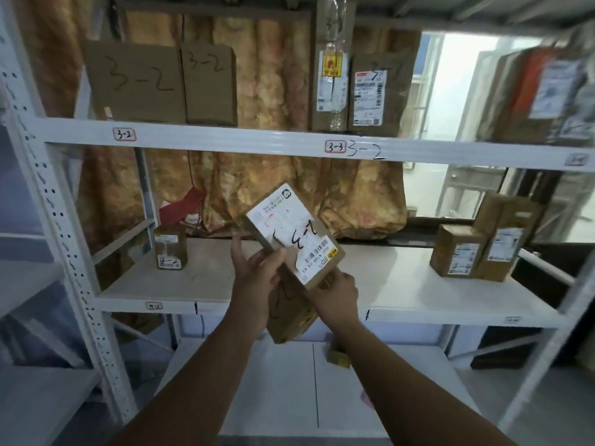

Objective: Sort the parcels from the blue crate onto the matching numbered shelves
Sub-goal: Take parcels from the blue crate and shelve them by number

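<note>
Both hands hold a labelled parcel (291, 235) (handwritten "2-3" on its white sticker) tilted in the air, just before the front edge of the middle shelf (225, 294). The left hand (257, 281) curls round its left edge, thumb on the sticker. The right hand (336, 292) grips its lower corner. A second brown parcel (289, 320) sits beneath, seemingly wedged between the palms. Boxes marked 3-2 (135, 82) stand on the upper shelf (225, 140).

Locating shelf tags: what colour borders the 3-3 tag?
Red border, white 3-3 tag, clearest in the head view.
</note>
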Available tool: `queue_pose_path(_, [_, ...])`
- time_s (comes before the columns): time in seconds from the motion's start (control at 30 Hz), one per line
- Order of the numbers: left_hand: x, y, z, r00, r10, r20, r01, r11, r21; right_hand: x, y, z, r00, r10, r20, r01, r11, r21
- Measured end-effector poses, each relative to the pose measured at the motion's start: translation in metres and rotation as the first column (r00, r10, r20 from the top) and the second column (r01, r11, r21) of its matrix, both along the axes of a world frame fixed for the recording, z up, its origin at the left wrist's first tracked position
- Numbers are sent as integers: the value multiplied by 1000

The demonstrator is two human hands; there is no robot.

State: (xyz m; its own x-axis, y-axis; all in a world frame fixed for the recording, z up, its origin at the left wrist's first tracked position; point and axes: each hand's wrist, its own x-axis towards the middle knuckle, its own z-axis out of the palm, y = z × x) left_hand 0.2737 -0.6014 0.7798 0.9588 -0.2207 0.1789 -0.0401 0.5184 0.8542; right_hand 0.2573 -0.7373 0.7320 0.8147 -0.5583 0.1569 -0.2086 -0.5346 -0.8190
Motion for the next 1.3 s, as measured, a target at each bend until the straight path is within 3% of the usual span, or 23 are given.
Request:
queue_pose_path(0.43, [64, -51, 30, 990, 1, 141, -17, 993, 116, 11, -45, 55, 977, -190, -95, 164, 958, -236])
queue_pose_path(0.57, [94, -59, 30, 995, -30, 93, 20, 994, 105, 20, -55, 67, 968, -236, -85, 212, 952, -221])
queue_pose_path(0.8, [142, -57, 42, 947, -322, 1, 319, 938, 137, 34, -59, 88, 917, -400, 9, 391, 891, -233])
queue_pose_path(0.9, [158, -49, 46, 940, -342, 2, 338, 929, 148, 45, -59, 90, 892, -446, 70, 451, 874, -182])
queue_pose_path(1.13, [203, -20, 26, 943, -331, 36, 320, 931, 174, 70, -39, 90, 864, -503, 33, 501, 849, -171])
queue_pose_path(1.23, [218, -2, 19, 915, -399, 65, 359, 875, 324, 80, -38, 90, 854, -519, 21, 515, 842, -162])
queue_pose_path(1.3, [224, 10, 14, 866, -490, 95, 374, 763, 527, 88, -40, 88, 851, -524, 42, 524, 842, -124])
